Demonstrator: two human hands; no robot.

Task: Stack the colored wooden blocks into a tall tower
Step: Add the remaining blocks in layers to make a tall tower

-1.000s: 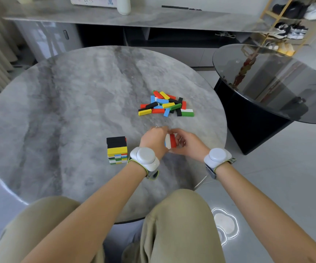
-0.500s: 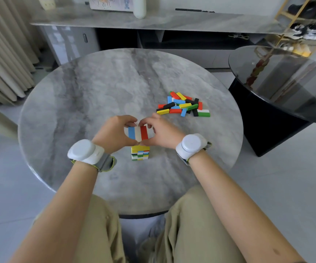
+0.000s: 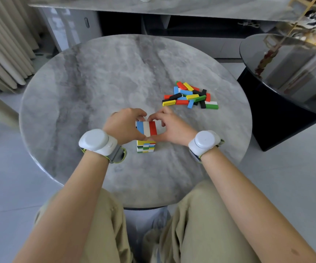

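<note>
Nearest, at 6 o'clock: two knees in khaki cloth trousers [image 3: 104, 224], bare forearms reaching forward above them. On each wrist a white rounded plastic band unit, left [image 3: 95, 142] and right [image 3: 204, 140].

Further on, near the centre of the round grey marble table [image 3: 96, 88]: left hand [image 3: 124, 126] and right hand [image 3: 172, 128] facing each other. Fingers and thumbs of both curled, pinching from 9 and 3 o'clock one flat row of three wooden blocks [image 3: 146, 128], blue, white and red. Held level directly over the short tower of coloured wooden blocks [image 3: 146, 146], with yellow, green, white, black and blue edges showing below the thumbs. Resting on it or just clear: impossible to tell from above.

Beyond, toward 1 o'clock from the tower and well apart from it: loose heap of coloured wooden blocks [image 3: 190, 96] lying on the marble, a green-and-white pair at its near right edge.

Off the table at 2 o'clock: round dark glass-topped side table [image 3: 295, 59]. At 10 o'clock: beige pleated curtain [image 3: 3, 44]. Farthest, at 12 o'clock: long grey stone-look counter [image 3: 153, 6] with dark open space beneath.
</note>
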